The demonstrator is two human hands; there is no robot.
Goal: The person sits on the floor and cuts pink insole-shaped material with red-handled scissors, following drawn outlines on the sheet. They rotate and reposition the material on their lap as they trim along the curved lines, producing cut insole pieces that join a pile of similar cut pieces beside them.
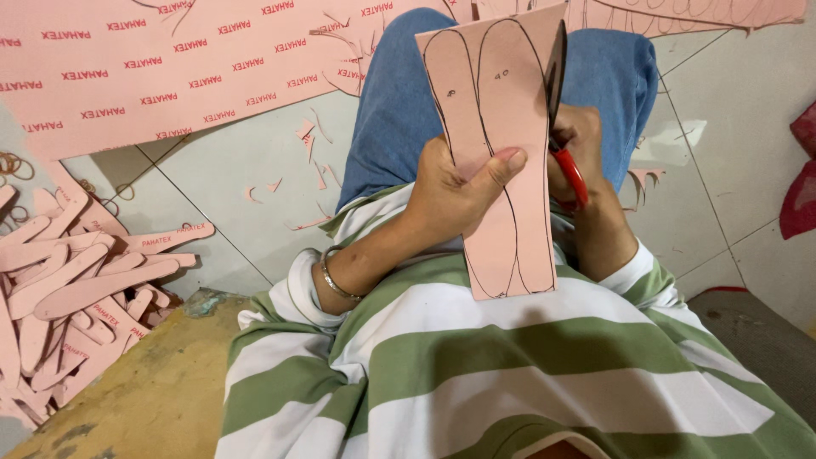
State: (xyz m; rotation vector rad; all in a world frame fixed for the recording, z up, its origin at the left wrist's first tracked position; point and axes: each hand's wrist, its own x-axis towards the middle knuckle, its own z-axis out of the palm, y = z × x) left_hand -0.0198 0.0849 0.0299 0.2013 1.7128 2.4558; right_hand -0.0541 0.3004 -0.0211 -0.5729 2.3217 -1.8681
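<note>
- At nine o'clock we see a heap of cut pink insoles (76,280) on the tiled floor (255,187), just beside the worn yellow bench (144,391) that we sit on.
- At eleven o'clock a large pink sheet (170,68) with red print lies flat on the floor, with small pink scraps (306,153) scattered near its edge.
- A few rubber bands (13,163) lie at the far nine o'clock edge.
- Our jeans (399,110) rise at twelve o'clock, behind the board.
- Our left hand (455,191) pinches the pink board (501,144), thumb pressed across its face, fingers curled behind it. Two insole outlines are drawn on the board, held upright at centre.
- Our right hand (582,153), at one o'clock, is closed around the red-handled scissors (565,127), whose dark blades run up the board's right edge. The board hides part of this hand.
</note>
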